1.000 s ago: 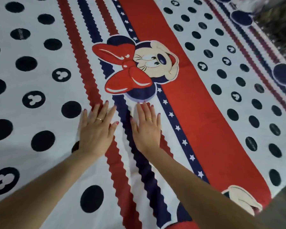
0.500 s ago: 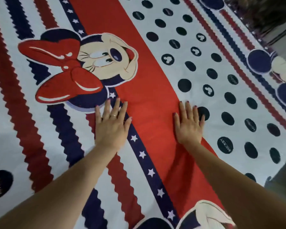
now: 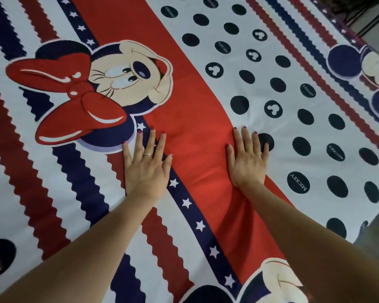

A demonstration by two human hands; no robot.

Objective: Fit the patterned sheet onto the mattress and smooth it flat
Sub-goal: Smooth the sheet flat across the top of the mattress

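Since a second ago the right hand (image 3: 246,159) has slid away from the left hand (image 3: 148,167), both grips flat and holding nothing, pressing the patterned sheet (image 3: 206,95) smooth.

2 flat hands (image 3: 148,169) (image 3: 247,160) on patterned sheet (image 3: 197,101)

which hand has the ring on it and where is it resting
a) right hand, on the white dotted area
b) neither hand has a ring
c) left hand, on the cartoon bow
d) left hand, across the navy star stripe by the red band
d: the thin gold ring sits on the left hand, which lies flat across the navy star-printed stripe at the edge of the wide red band.
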